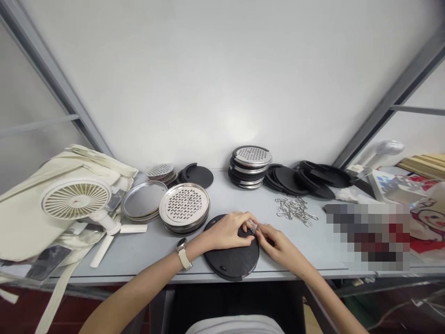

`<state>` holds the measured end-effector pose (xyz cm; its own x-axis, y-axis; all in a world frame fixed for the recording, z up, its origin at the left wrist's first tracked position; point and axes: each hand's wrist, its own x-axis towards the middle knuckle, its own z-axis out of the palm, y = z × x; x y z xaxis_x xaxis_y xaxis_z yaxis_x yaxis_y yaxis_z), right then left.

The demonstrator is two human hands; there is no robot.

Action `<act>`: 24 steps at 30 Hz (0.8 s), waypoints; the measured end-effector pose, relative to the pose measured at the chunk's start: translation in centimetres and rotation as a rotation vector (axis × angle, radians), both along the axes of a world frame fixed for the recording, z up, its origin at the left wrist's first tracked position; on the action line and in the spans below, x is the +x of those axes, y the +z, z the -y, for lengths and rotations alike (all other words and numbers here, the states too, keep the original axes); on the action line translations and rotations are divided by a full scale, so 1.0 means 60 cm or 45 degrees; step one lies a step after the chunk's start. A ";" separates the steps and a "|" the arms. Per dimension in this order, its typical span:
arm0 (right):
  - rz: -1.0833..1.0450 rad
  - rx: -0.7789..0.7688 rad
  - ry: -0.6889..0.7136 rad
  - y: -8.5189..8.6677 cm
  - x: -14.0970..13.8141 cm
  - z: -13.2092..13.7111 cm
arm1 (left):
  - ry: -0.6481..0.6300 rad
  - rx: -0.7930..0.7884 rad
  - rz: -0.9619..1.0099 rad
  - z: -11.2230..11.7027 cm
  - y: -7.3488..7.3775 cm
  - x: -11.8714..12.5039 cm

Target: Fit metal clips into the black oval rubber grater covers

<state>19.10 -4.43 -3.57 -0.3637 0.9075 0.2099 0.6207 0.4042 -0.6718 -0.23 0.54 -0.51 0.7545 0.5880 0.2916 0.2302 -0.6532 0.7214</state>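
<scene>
A round black plastic disc [232, 263] lies at the table's front edge, directly before me. Over its upper part rests my left hand [231, 230], wrist watch on, with thumb and fingers curled at the disc's right rim. My right hand [274, 241] is closed at that same rim, pinching a small shiny metal clip [253, 230], mostly covered by fingers. Behind and to the right lies a loose pile of wire clips [295, 209]. Left of the disc stands a stack of metal grater plates [184, 204], the top one full of raised holes.
Plain metal discs [144, 199] and smaller grater plates [161, 170] are stacked at left. Along the wall stand black discs [199, 176], a tall assembled stack [252, 157] and more black discs [290, 180]. A white fan [76, 199] and cream bags [28, 222] occupy the left end.
</scene>
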 end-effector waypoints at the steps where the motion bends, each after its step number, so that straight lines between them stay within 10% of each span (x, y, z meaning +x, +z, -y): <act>1: -0.002 0.000 -0.001 0.000 0.000 0.000 | -0.001 -0.012 0.004 0.000 0.000 0.000; 24: -0.065 -0.060 -0.064 0.002 0.001 -0.002 | 0.067 -0.026 0.003 0.003 0.002 -0.002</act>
<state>19.14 -4.28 -3.46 -0.3076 0.9336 0.1839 0.6035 0.3408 -0.7208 -0.34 0.38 -0.41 0.7217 0.6325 0.2811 0.2619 -0.6255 0.7350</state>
